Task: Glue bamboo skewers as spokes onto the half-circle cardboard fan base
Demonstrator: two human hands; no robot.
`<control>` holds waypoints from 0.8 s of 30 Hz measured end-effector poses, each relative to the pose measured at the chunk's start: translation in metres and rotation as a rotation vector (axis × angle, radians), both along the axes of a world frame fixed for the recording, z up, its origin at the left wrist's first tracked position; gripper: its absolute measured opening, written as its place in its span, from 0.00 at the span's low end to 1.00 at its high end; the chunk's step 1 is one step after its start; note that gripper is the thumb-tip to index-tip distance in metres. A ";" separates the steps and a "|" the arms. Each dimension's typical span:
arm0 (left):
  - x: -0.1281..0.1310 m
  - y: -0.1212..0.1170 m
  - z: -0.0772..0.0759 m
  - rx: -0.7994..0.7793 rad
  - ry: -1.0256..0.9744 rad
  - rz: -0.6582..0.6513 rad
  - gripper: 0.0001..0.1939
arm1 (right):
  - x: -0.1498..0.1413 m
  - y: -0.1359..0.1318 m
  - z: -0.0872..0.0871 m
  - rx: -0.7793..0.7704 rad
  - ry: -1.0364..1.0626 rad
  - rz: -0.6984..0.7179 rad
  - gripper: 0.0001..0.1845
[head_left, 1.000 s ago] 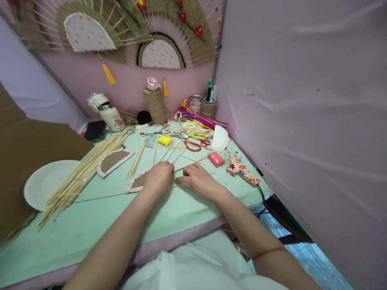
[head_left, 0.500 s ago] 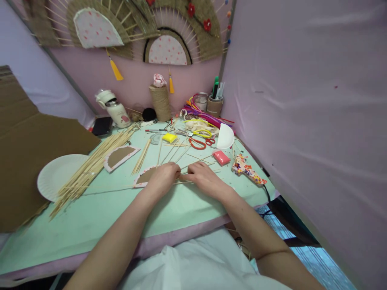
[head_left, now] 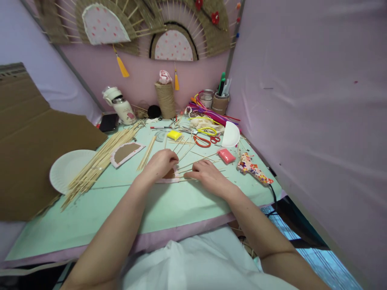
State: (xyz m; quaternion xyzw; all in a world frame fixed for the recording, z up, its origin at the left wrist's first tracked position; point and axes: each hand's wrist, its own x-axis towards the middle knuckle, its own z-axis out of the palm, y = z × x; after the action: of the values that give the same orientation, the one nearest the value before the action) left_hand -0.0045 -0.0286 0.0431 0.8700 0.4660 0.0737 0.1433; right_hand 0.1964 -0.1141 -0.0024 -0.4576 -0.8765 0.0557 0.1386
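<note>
My left hand (head_left: 162,164) bends over a half-round piece of cardboard (head_left: 170,175) with a pink-and-white edge, covering its left part. Its fingers are curled together, and whatever they pinch is hidden. Thin bamboo sticks (head_left: 188,180) fan out to the right from the cardboard. Over these sticks is my right hand (head_left: 207,174), with its fingers bent and its thumb against a stick close to the cardboard's right end. A second edged half-round cardboard (head_left: 127,154) lies farther left.
A long bundle of sticks (head_left: 101,163) overlaps a white paper plate (head_left: 57,173) on the left. Yellow-handled scissors (head_left: 207,131), a pink packet (head_left: 226,156) and a flower-patterned glue gun (head_left: 254,169) lie at right. A twine roll (head_left: 165,100) stands behind.
My hands have drawn apart, the left one shifting back over the cardboard so that its right end shows. The whole view has shifted slightly.
</note>
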 end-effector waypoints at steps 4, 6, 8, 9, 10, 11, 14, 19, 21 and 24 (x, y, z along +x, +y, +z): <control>0.027 -0.002 -0.004 0.000 0.158 -0.050 0.13 | 0.000 0.001 0.000 -0.001 -0.008 0.002 0.15; 0.035 -0.005 -0.004 0.015 0.235 -0.065 0.13 | -0.001 0.001 0.001 -0.003 -0.012 -0.001 0.16; 0.040 -0.007 -0.004 0.031 0.293 -0.061 0.14 | -0.001 0.001 0.001 -0.004 -0.012 -0.002 0.17; 0.041 -0.008 -0.005 0.037 0.314 -0.056 0.14 | -0.001 0.001 0.001 -0.004 -0.009 -0.001 0.17; 0.041 -0.009 -0.005 0.044 0.328 -0.049 0.15 | -0.001 0.001 0.002 -0.004 -0.005 0.000 0.18; 0.041 -0.009 -0.006 0.052 0.337 -0.045 0.15 | -0.001 0.001 0.002 -0.003 0.000 0.000 0.18; 0.039 -0.010 -0.008 0.070 0.348 -0.038 0.16 | -0.001 0.000 0.002 -0.003 0.007 -0.005 0.17; 0.036 -0.011 -0.011 0.076 0.352 0.020 0.17 | -0.001 0.000 0.003 -0.017 0.015 -0.004 0.17; 0.036 -0.011 -0.011 0.064 0.356 0.044 0.17 | -0.001 0.000 0.003 -0.025 0.017 -0.006 0.16; 0.036 -0.013 -0.009 0.058 0.352 0.044 0.17 | -0.001 0.000 0.003 -0.031 0.013 -0.011 0.16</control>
State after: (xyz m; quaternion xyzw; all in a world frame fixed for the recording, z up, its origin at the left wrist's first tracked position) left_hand 0.0312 -0.0419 0.0345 0.8627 0.5006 -0.0632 0.0328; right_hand 0.1954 -0.1141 0.0010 -0.4640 -0.8722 0.0716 0.1373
